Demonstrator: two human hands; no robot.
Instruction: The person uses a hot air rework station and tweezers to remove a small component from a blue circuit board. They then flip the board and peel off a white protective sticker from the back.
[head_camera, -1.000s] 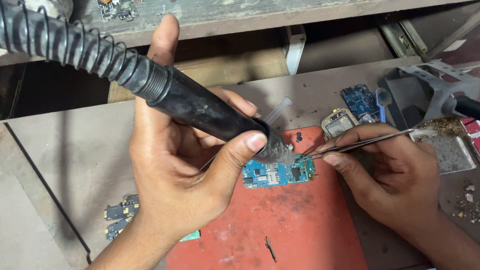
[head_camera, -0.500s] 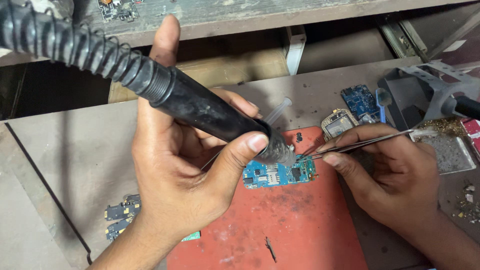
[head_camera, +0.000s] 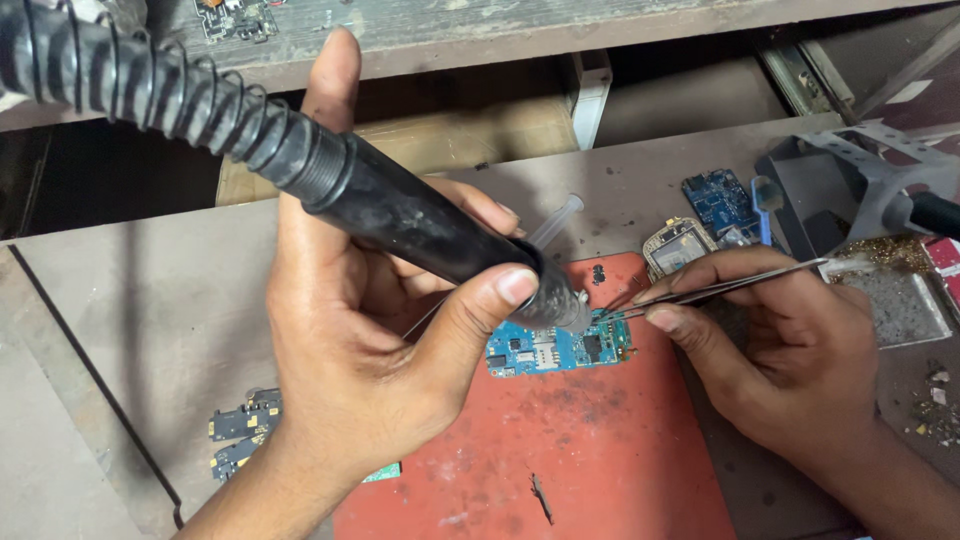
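Left hand (head_camera: 350, 340) is wrapped around a black hot-air handpiece (head_camera: 420, 225), thumb pressed on the barrel near the nozzle end, index finger stretched straight up behind it. Long axis of the handpiece runs from 10 o'clock down to 4 o'clock; its ribbed black hose (head_camera: 130, 85) leaves toward the upper left corner, and the nozzle (head_camera: 565, 310) points down and to the right onto a small blue circuit board (head_camera: 558, 348).

The board lies flat, long axis near 9-to-3 o'clock, on the upper part of a red work mat (head_camera: 600, 460), just at 4 o'clock from the nozzle tip.

Right hand (head_camera: 790, 350) pinches metal tweezers (head_camera: 720, 288) between thumb and fingers. Tweezers' long axis runs from 2 o'clock to 8 o'clock; tips point left, meeting the right end of the board beside the nozzle. Cannot tell whether the tips grip a part.

Surface: worn brown bench top (head_camera: 150, 300), scratched and dusty. A grey wooden shelf (head_camera: 480, 30) runs across the top of the view, dark recess under it.

Around: a clear plastic syringe (head_camera: 555, 220) at 12 o'clock from the board, partly hidden by the handpiece. Another blue board (head_camera: 718, 200) and a gold-framed board (head_camera: 675, 245) lie at 1 o'clock. A grey metal stand (head_camera: 860, 175) sits at 2 o'clock. Dark board scraps (head_camera: 240, 435) lie at 8 o'clock on the bench. The left hand and handpiece block the board's left surroundings.
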